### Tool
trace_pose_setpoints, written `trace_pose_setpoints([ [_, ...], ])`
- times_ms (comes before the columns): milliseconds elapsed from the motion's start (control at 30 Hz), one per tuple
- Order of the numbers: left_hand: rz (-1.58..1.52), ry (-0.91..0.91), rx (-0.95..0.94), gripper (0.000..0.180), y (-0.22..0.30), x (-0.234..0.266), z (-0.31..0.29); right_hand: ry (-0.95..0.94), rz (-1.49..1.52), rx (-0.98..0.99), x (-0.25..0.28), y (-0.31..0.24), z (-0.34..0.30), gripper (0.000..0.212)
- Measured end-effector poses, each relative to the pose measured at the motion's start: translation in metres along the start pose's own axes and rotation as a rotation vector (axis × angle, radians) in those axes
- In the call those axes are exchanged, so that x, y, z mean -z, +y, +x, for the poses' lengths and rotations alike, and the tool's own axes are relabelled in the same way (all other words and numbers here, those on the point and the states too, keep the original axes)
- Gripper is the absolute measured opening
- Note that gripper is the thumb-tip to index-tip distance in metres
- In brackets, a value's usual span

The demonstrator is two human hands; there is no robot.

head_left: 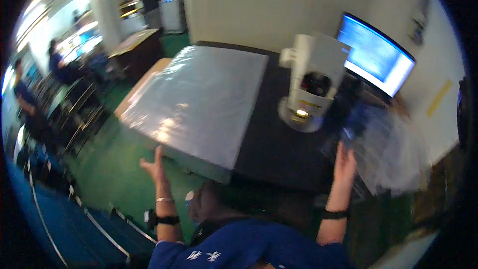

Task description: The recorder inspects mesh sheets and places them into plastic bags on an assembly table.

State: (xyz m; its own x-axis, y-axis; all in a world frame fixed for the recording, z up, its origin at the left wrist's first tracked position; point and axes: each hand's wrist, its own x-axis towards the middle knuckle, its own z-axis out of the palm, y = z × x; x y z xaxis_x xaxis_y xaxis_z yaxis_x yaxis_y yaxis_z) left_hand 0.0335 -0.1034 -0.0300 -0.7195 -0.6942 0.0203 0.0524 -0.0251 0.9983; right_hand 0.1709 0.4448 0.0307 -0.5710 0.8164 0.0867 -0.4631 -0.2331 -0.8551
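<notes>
My left hand (155,166) is raised in front of the table's near left corner, thumb and fingers apart, holding nothing. Just to its far right lies a large clear plastic sheet (209,99) or a stack of such sheets, shiny and flat on the table. My right hand (343,168) is up by the table's right side, its fingers pointing away from me. At its fingertips is a crumpled clear plastic bag (393,152), smeared by motion, which spreads to the right of the hand. The fingers appear closed on the bag's left edge, though blur hides the exact grip.
A white upright device (318,62) with a round base stands on the black tabletop (266,142). Behind it is a lit monitor (377,52) against the wall. Brown cardboard (131,94) shows under the sheet's left edge. Two people are far off at left; a blue surface (64,224) lies lower left.
</notes>
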Motion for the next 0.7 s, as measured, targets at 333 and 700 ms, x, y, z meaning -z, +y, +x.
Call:
trace_pose_setpoints([
  [333, -0.631, -0.372, 0.801, 0.076, 0.005, 0.006, -0.002, 0.086, 0.795, -0.653, -0.037, -0.025, -0.050, 0.046],
  [700, -0.027, -1.058, 0.373, 0.017, 0.010, 0.085, -0.051, -0.440, 0.168, -1.068, -0.162, 0.037, -0.070, 0.035],
])
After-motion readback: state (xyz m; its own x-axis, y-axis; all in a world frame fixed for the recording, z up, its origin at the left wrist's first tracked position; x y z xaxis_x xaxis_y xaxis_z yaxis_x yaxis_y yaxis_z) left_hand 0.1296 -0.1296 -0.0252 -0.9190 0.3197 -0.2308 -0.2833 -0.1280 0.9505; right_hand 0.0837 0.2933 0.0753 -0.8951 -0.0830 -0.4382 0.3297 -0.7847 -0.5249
